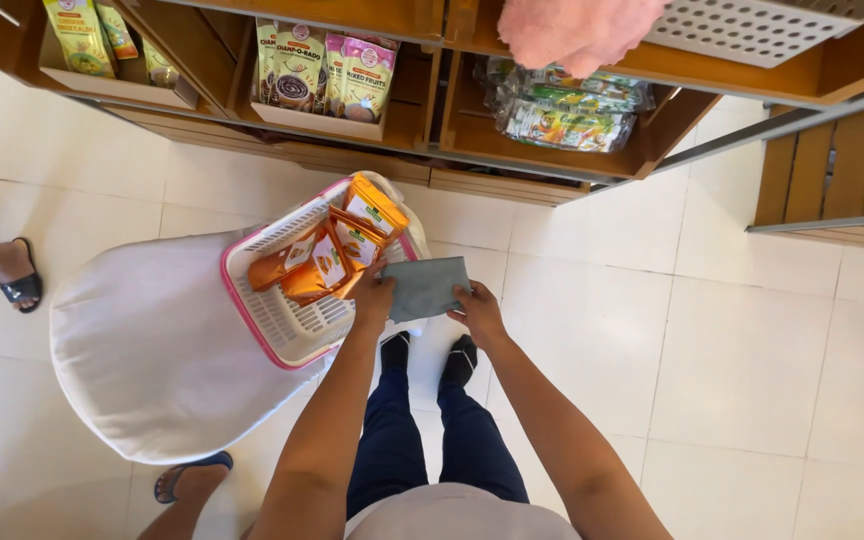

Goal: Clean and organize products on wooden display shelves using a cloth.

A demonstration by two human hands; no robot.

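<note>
I am looking straight down at my own two hands, and both are gripping a grey-green cloth [426, 287] just in front of my body. My left hand [373, 300] is closing its fingers over the cloth's left edge, right beside the near right corner of a pink-rimmed white basket [282, 325]. My right hand [478, 312] is pinching the cloth's near right edge, thumb on top, fingers curled underneath. The cloth is being held roughly flat, hanging above the white tiled floor [732, 360], just right of the basket.

The basket is sitting on a white cushioned stool [142, 350] to my left, and orange snack packets [327, 255] are lying piled inside it toward its far end. My dark shoes [430, 358] are showing directly beneath the cloth.

Farther away, a wooden shelf unit [422, 150] is running across the scene, carrying boxes of colourful pouches [327, 75] in the middle and clear bags of sweets [562, 115] to the right. A pink cloth [572, 30] is draping off a white basket [762, 28] on top. Another person's sandalled foot [17, 275] is standing at the far left, and a second foot [190, 478] is showing near the stool's near edge.
</note>
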